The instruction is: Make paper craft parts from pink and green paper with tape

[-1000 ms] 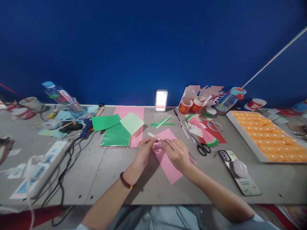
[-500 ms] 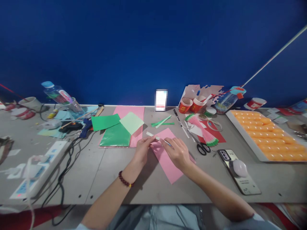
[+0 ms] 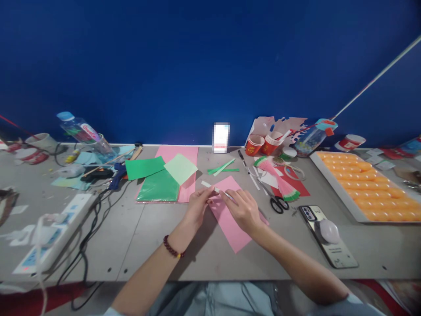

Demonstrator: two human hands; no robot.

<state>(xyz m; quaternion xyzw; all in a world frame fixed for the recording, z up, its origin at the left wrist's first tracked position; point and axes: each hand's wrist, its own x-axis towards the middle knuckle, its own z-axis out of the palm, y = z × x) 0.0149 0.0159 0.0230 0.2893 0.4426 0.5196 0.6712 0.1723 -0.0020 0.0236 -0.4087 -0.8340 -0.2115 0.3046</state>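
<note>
A narrow white strip, like paper or tape, is held above a pink sheet of paper. My left hand, with a beaded bracelet on the wrist, pinches it between thumb and fingers. On the strip's other side my right hand is closed, its fingertips at the strip and a slim pale length showing between the fingers. The pink sheet lies diagonally on the table, partly under my right hand. Just beyond my hands are several green paper strips.
Green paper and a light green square lie at the left. Scissors, a phone and paper cups are on the right, with a tray of orange balls beyond. A power strip and cables lie far left.
My fingers have shifted very slightly around the white strip. Everything else on the table stays in place.
</note>
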